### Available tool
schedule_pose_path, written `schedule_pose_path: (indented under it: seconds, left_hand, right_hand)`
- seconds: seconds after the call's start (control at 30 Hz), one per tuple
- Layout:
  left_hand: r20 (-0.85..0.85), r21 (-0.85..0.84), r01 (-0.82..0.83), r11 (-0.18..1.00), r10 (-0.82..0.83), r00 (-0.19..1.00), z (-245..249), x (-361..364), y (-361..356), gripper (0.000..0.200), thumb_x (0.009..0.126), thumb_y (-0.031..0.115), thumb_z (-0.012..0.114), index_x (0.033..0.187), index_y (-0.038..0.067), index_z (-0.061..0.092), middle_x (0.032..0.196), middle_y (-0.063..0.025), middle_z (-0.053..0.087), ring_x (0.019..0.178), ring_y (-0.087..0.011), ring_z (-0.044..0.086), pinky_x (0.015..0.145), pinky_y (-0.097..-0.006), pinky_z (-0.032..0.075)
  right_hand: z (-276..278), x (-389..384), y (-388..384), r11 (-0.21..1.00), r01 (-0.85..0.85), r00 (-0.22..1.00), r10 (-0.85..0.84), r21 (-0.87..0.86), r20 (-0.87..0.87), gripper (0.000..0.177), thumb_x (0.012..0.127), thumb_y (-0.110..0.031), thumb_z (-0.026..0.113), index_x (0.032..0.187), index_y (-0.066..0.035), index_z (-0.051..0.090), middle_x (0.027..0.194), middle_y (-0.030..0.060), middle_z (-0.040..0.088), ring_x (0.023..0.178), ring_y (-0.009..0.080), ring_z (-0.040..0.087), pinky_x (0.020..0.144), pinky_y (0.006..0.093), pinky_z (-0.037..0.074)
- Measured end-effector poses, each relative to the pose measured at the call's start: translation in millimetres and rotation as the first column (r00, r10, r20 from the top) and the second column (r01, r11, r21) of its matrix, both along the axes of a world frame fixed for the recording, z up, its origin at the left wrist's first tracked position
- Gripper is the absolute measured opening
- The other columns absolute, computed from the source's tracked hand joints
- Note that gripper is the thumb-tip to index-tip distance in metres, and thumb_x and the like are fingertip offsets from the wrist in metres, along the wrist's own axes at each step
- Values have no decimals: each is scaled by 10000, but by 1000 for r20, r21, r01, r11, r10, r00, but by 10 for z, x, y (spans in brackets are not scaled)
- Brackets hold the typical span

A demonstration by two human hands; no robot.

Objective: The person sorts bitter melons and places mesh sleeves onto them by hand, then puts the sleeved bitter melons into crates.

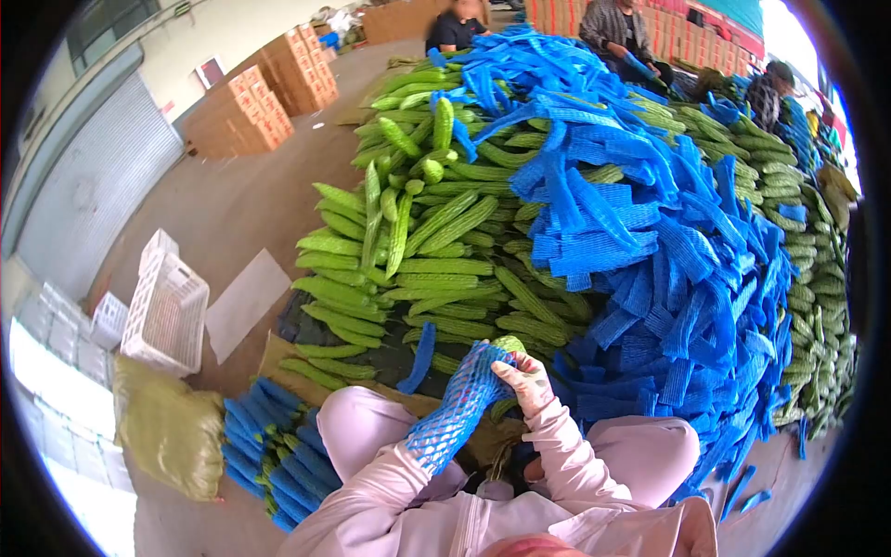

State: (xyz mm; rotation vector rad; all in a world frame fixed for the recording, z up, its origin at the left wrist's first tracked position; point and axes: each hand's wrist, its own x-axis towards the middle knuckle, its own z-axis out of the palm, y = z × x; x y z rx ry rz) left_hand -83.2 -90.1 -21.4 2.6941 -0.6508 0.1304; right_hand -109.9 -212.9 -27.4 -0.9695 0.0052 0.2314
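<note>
A blue foam net sleeve (447, 420) is stretched over my left hand (477, 371) and forearm, its mesh pulled wide. The fingers of that hand are closed around a bitter melon (508, 343), whose green end shows just past them; most of it is hidden. Beside it, my right hand (529, 379) pinches the sleeve's edge near the fingertips of the left. Just ahead lies a heap of bare bitter melons (436, 266). One loose blue net (421, 357) rests in front of my left knee.
A large pile of blue nets (640, 241) spreads to the right. Netted bitter melons (288, 455) are stacked by my left knee, beside a yellowish sack (167, 427). Further left stands a white crate (167, 311). Cartons (251, 102) and several people are at the back.
</note>
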Motion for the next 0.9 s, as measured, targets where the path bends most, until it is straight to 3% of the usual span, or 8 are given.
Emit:
schedule_pose_path:
  seconds: [0.13,0.17,0.23,0.27,0.37,0.43,0.6,0.9]
  left_hand:
    - [-693,-174,-251,952,63,718,976,-169,-123,253,873,222,544,1085,96,596,999,-85,631,899,-209,596,805,-289,474]
    - [-693,-175,-250,952,61,718,676,-171,-98,253,873,222,544,1085,96,596,999,-85,631,899,-209,596,805,-289,474]
    - [-110,-458,-19,889,-35,993,-512,-91,12,261,895,156,519,1120,29,553,986,-125,609,952,-183,584,835,-315,467]
    - [-399,-639,-151,754,-157,903,-886,-10,56,307,920,93,477,1217,14,488,1120,-97,582,1000,-161,568,867,-298,459]
    - [-326,-818,-163,552,-211,921,26,-339,-59,316,939,120,462,1233,6,483,1116,-89,589,1013,-163,559,877,-297,460]
    - [-66,-568,105,816,-173,983,-343,-297,66,360,919,81,469,1269,-3,452,1138,-91,555,999,-174,560,893,-282,455]
    - [-317,-790,-129,600,-218,923,-981,-1381,1181,396,889,59,495,1279,9,445,1153,-92,550,1004,-170,561,897,-285,455]
    - [-722,-686,-682,255,-362,590,-118,-891,469,466,841,25,536,1295,28,433,1177,-93,543,1013,-165,563,903,-290,456]
  right_hand:
    - [-49,93,31,974,112,992,-98,-195,81,80,835,-87,676,847,-34,617,777,-59,586,658,25,491,597,185,404]
    - [-120,154,10,957,144,988,-125,-251,90,74,834,-79,673,820,-43,611,733,-81,548,614,16,444,545,188,360]
    - [-324,268,-59,961,183,980,-161,-207,121,44,851,-64,648,857,-25,629,773,-45,615,652,30,528,601,191,433]
    - [-382,305,-105,950,202,977,-176,-240,123,46,851,-61,646,844,-19,630,756,-44,614,638,32,531,592,190,434]
    - [-531,385,-200,952,230,973,-223,-200,57,51,848,-62,649,818,-25,630,741,-44,611,624,34,529,581,192,434]
    - [-520,388,-220,947,262,965,-258,-186,48,57,844,-64,653,803,-31,630,734,-45,610,615,35,524,573,193,430]
    - [-851,460,-305,934,249,967,-257,-257,5,104,799,-87,707,794,-20,628,737,-34,607,633,46,517,585,201,425]
    - [-1150,392,-309,936,304,919,-337,-178,-203,120,794,-131,710,806,-34,642,724,-22,615,622,67,525,609,223,436]
